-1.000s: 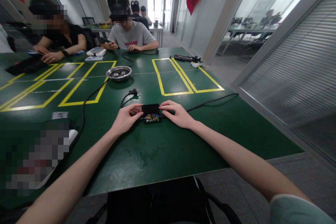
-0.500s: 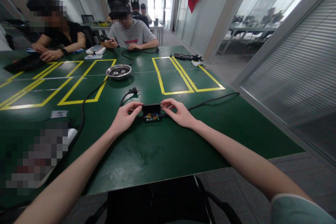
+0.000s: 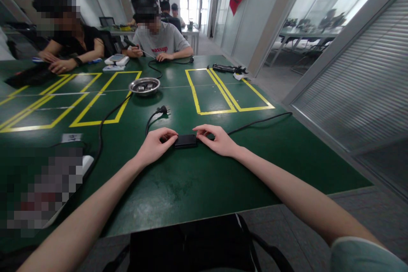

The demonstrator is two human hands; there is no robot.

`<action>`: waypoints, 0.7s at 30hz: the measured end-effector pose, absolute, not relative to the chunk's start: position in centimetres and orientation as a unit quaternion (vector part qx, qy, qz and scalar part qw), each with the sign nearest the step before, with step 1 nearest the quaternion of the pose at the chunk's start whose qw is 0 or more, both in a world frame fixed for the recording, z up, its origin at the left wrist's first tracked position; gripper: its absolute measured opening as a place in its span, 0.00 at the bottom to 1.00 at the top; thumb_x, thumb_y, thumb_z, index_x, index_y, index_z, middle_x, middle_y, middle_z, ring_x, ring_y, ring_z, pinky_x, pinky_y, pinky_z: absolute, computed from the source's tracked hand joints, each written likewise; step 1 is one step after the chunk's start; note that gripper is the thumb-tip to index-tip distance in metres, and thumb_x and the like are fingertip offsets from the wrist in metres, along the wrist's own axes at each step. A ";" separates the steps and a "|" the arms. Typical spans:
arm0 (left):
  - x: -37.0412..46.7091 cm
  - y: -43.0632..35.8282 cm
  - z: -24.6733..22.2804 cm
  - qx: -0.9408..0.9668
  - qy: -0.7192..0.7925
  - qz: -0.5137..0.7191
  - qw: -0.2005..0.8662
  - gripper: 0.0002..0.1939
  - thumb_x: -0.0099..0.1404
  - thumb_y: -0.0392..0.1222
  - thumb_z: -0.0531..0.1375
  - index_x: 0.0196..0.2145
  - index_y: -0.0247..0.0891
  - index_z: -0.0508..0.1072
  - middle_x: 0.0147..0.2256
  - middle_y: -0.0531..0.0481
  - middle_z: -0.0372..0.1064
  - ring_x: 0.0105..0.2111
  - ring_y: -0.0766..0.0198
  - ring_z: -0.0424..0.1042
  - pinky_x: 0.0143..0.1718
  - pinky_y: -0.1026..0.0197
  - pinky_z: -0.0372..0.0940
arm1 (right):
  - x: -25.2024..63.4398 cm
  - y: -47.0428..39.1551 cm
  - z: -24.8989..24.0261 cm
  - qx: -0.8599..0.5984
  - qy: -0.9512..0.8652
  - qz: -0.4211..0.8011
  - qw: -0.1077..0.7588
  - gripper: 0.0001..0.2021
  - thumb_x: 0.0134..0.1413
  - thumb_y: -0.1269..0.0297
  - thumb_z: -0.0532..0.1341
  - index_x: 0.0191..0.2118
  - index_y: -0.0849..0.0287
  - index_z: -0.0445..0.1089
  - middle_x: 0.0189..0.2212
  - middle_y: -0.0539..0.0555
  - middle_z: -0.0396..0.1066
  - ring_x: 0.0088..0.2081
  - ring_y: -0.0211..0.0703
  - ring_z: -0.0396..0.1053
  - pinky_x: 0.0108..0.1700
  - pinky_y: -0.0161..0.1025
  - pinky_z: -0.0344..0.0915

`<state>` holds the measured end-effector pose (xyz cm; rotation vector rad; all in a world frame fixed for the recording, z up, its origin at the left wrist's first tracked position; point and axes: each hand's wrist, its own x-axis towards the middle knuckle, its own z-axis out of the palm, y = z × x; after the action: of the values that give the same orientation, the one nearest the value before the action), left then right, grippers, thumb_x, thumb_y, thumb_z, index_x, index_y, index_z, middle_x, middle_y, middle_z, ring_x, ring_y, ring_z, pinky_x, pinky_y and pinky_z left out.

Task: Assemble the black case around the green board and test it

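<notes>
Ideally, even, gentle pressure at both short ends would keep the flat black rectangular box (image 3: 185,140) level, with fingers clear of its edges. It lies on the glossy green table (image 3: 197,187) between the separated bare hands: the left hand (image 3: 155,143) meets its left end, grip unclear; the right hand (image 3: 219,141), thumb and forefinger parted, is at its right end.

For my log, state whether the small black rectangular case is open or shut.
Shut: the case shows a flat black top hiding its inside; latching unclear.
</notes>
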<state>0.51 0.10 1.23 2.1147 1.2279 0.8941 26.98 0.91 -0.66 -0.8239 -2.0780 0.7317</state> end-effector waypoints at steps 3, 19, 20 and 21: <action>0.4 0.2 1.1 0.803 0.449 0.311 0.238 0.15 0.69 0.49 0.58 0.40 0.38 0.79 0.36 0.47 0.79 0.35 0.59 0.76 0.37 0.59 0.69 | 27.0 0.9 -0.8 -0.321 -0.818 0.286 0.382 0.13 0.64 0.65 0.59 0.53 0.58 0.73 0.37 0.54 0.76 0.37 0.42 0.74 0.42 0.42 0.73; 1.2 0.1 0.9 0.867 0.441 0.209 0.102 0.20 0.75 0.57 0.54 0.37 0.39 0.75 0.35 0.48 0.73 0.37 0.58 0.73 0.39 0.57 0.67 | 26.9 0.7 -0.6 -0.362 -0.841 0.249 0.316 0.09 0.61 0.61 0.67 0.43 0.58 0.77 0.41 0.56 0.77 0.43 0.47 0.73 0.49 0.47 0.70; 1.3 0.0 1.0 0.867 0.444 0.203 0.103 0.20 0.74 0.58 0.55 0.38 0.39 0.75 0.35 0.49 0.73 0.35 0.58 0.72 0.37 0.58 0.66 | 26.9 0.6 -0.4 -0.359 -0.841 0.255 0.314 0.09 0.60 0.61 0.67 0.44 0.58 0.76 0.40 0.55 0.77 0.41 0.46 0.73 0.46 0.45 0.70; 1.4 -0.1 1.2 0.866 0.450 0.195 0.104 0.20 0.73 0.59 0.56 0.38 0.39 0.74 0.35 0.49 0.73 0.34 0.59 0.72 0.35 0.59 0.65 | 26.9 0.5 -0.2 -0.355 -0.842 0.260 0.313 0.09 0.59 0.62 0.68 0.44 0.58 0.75 0.38 0.55 0.76 0.39 0.45 0.72 0.45 0.44 0.70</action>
<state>1.36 -0.11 1.17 2.5534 1.3266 0.5738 26.90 0.49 -0.25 -0.9360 -2.2197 0.6869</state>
